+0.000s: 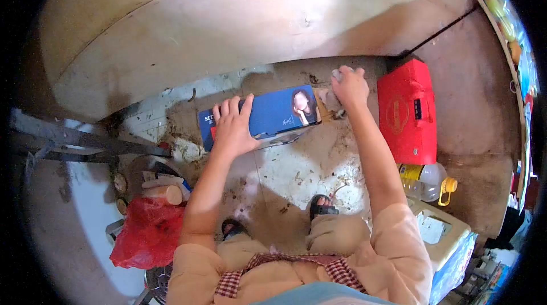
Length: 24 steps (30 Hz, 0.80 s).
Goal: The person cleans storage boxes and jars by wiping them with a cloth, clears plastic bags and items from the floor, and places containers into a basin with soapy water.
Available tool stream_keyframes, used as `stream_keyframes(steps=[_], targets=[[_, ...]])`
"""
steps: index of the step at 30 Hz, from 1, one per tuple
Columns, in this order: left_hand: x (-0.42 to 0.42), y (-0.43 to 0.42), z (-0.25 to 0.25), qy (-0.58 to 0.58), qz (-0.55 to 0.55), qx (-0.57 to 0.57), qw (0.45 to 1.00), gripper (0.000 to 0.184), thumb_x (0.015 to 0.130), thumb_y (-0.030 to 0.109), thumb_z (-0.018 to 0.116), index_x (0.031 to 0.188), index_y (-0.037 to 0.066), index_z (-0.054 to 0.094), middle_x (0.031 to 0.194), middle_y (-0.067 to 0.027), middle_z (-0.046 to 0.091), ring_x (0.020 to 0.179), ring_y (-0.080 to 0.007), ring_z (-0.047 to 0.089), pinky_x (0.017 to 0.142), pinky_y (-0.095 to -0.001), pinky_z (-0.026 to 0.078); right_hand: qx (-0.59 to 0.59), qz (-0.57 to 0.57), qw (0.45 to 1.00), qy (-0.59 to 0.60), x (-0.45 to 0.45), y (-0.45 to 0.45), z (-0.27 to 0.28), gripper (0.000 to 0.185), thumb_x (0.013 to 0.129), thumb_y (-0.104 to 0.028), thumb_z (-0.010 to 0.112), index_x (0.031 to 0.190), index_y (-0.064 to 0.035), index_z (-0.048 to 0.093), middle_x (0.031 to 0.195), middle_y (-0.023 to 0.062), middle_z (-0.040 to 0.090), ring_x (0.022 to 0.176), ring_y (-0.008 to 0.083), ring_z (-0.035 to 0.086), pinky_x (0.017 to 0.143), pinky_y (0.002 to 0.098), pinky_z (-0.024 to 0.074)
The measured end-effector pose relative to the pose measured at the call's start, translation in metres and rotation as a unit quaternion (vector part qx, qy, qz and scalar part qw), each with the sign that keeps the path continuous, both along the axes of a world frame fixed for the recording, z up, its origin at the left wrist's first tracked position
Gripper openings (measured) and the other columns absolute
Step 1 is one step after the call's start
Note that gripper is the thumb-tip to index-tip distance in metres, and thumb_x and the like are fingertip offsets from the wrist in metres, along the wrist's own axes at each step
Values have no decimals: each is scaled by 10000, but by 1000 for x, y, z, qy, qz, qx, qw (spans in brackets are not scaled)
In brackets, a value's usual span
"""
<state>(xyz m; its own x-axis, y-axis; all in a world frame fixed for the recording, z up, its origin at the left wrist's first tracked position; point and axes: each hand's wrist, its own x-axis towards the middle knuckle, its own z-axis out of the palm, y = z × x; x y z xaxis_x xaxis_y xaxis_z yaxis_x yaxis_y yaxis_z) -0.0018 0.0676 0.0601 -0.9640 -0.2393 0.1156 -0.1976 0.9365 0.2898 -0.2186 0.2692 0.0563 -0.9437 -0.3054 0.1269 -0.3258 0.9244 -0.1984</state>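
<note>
A blue box [268, 108] with a printed face at its right end lies at the middle, tilted slightly. My left hand [232, 125] rests over its left half, fingers spread on the top face and thumb at the near edge. To the right of the box, my right hand [350, 85] is closed around a small whitish crumpled thing [337, 75], perhaps a cloth or paper. Between that hand and the box end lies a light crumpled piece [329, 100].
A red case [406, 112] stands at the right, beside a plastic bottle [424, 182] with a yellow cap. A red plastic bag [149, 234] sits at lower left near a dark metal frame [85, 142]. The floor [285, 174] is dirty, with scattered debris.
</note>
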Motion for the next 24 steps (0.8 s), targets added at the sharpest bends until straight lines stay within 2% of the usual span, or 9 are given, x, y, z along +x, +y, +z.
stream_keyframes(steps=[4, 6, 8, 9, 13, 17, 19, 22, 24], targets=[[0, 0, 3, -5, 12, 23, 1000, 974, 453, 293, 820, 1323, 98, 427, 1180, -182, 448, 1137, -337, 401, 988, -486, 244, -119, 52, 989, 72, 46, -11, 45, 367, 770, -350, 647, 1065, -135, 613, 992, 199, 536, 818, 386, 603, 700, 452, 503], [0, 5, 7, -24, 14, 15, 999, 965, 458, 292, 817, 1323, 106, 431, 1181, -179, 448, 1138, -337, 400, 992, -491, 241, -119, 157, 973, 121, 83, -34, 56, 342, 773, -249, 657, 1083, -119, 590, 978, 204, 525, 930, 353, 554, 742, 444, 490], [-2, 9, 7, -19, 12, 13, 1000, 964, 460, 293, 816, 1324, 110, 431, 1179, -178, 449, 1136, -339, 400, 997, -498, 237, -108, 225, 968, 29, 117, -51, 36, 369, 745, -261, 671, 1091, -165, 586, 1075, 188, 501, 984, 347, 528, 777, 449, 487], [0, 9, 3, -8, 13, 14, 1000, 966, 460, 295, 816, 1326, 111, 430, 1177, -178, 451, 1133, -339, 401, 999, -501, 234, -80, 261, 961, 50, 125, -55, 7, 361, 754, -269, 659, 1098, -193, 581, 1115, 181, 486, 989, 351, 526, 785, 448, 492], [1, 14, 2, 16, 20, 29, 999, 979, 466, 317, 819, 1339, 125, 420, 1179, -183, 447, 1143, -345, 395, 1017, -516, 214, -84, 147, 982, 88, 85, -48, -7, 293, 717, -232, 684, 992, -176, 598, 1025, 178, 483, 908, 365, 526, 692, 441, 504], [8, 9, -4, 22, 29, 13, 999, 995, 463, 356, 816, 1349, 137, 420, 1168, -189, 455, 1125, -356, 404, 1000, -485, 240, -49, 22, 996, 77, -2, 5, -26, 291, 776, -266, 654, 1037, -155, 591, 1051, 190, 495, 889, 373, 553, 734, 440, 498], [9, 1, -7, 12, 54, 19, 998, 993, 484, 354, 810, 1363, 143, 399, 1181, -194, 451, 1137, -354, 399, 1002, -509, 229, -123, -11, 989, 81, -18, 41, -28, 318, 802, -288, 644, 1088, -160, 590, 1089, 191, 496, 917, 380, 561, 766, 445, 489], [8, 1, -4, -26, 88, 27, 995, 1022, 467, 368, 819, 1373, 167, 392, 1167, -200, 452, 1132, -355, 399, 999, -480, 240, -174, -23, 981, 84, 28, 41, 32, 330, 813, -293, 646, 1119, -186, 588, 1131, 187, 491, 938, 387, 564, 777, 444, 486], [6, 6, -2, -31, 91, 12, 995, 1016, 469, 369, 821, 1369, 163, 397, 1164, -199, 450, 1124, -358, 400, 995, -481, 241, -144, 47, 981, 120, 66, 25, 53, 329, 806, -278, 651, 1118, -196, 588, 1136, 197, 495, 939, 379, 573, 775, 446, 488]])
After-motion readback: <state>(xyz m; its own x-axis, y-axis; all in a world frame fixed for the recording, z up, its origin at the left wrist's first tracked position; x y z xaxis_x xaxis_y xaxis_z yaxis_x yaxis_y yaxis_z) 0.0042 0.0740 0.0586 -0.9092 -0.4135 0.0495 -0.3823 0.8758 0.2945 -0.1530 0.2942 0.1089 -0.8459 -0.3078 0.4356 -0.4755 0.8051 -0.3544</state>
